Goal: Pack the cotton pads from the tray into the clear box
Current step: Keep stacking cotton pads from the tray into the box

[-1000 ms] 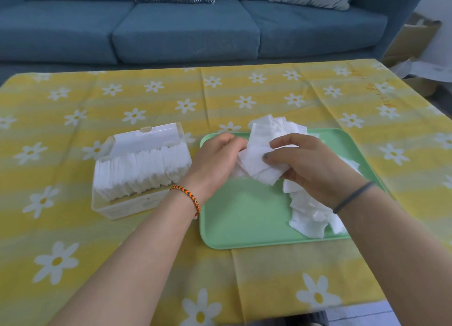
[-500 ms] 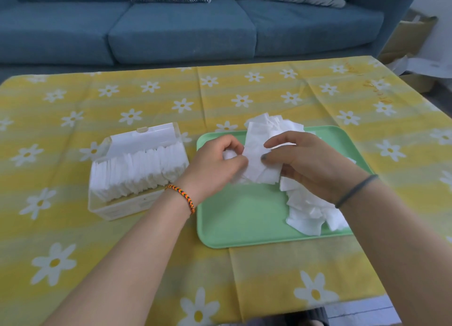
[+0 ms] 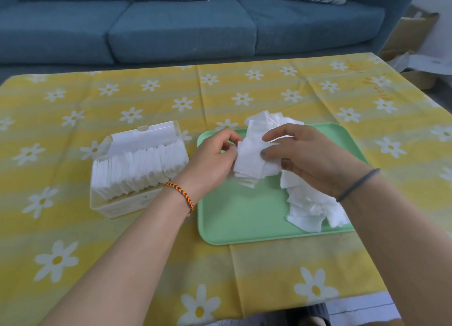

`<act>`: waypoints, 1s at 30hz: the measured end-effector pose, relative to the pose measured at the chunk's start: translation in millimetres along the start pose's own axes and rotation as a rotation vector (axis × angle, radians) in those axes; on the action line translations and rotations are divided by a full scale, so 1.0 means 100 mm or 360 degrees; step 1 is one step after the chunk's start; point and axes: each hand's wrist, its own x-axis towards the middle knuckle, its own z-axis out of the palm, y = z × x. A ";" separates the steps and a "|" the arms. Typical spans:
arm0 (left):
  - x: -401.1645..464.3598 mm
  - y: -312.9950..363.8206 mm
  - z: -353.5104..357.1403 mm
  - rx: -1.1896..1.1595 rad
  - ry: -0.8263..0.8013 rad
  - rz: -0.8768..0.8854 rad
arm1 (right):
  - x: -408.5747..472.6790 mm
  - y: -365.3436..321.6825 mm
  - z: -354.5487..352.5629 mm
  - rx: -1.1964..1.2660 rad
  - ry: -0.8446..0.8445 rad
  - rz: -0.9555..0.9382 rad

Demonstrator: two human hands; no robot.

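A blue sofa (image 3: 183, 29) stands behind the table (image 3: 73, 228). On it, a green tray (image 3: 244, 218) holds loose cotton pads (image 3: 310, 203); the clear box (image 3: 122, 203) left of it is packed with pads. Over the tray, 2 hands pinch a stack of pads (image 3: 254, 159): left hand (image 3: 210, 164), right hand (image 3: 310, 159).

We saw a worktop (image 3: 244, 264) covered by a yellow striped cloth (image 3: 146, 98) printed with white daisies, its fold creases running across and along it. On the cloth stood a clear box (image 3: 127, 204) to the left, its lid tipped up at the back and a row of white pads on edge inside, and just beside it to the right lay a green tray (image 3: 244, 218) with rounded corners. The two were close but apart, both near the middle of the worktop.
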 end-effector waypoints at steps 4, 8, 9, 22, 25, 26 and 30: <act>-0.01 0.05 -0.03 -0.0173 0.0011 -0.0170 | 0.03 0.01 0.02 -0.0106 0.0043 -0.0018; -0.01 0.03 -0.06 -0.0090 0.0007 -0.0126 | 0.03 0.03 0.05 -0.0184 0.0029 -0.0026; -0.03 0.02 -0.06 -0.0032 0.0006 -0.0080 | 0.03 0.03 0.05 -0.0183 0.0033 -0.0024; 0.02 -0.09 -0.07 0.0199 0.0247 0.0094 | 0.00 0.04 0.03 -0.0163 0.0122 0.0086; 0.03 -0.10 -0.08 0.0161 0.0296 0.0034 | 0.02 0.05 -0.05 -0.0112 0.0330 0.0101; 0.04 -0.10 -0.08 0.0148 0.0306 0.0028 | 0.03 0.05 -0.08 -0.0057 0.0447 0.0080; 0.04 -0.07 -0.06 0.0080 0.0301 -0.0001 | -0.03 0.00 0.04 0.0500 0.0550 -0.0083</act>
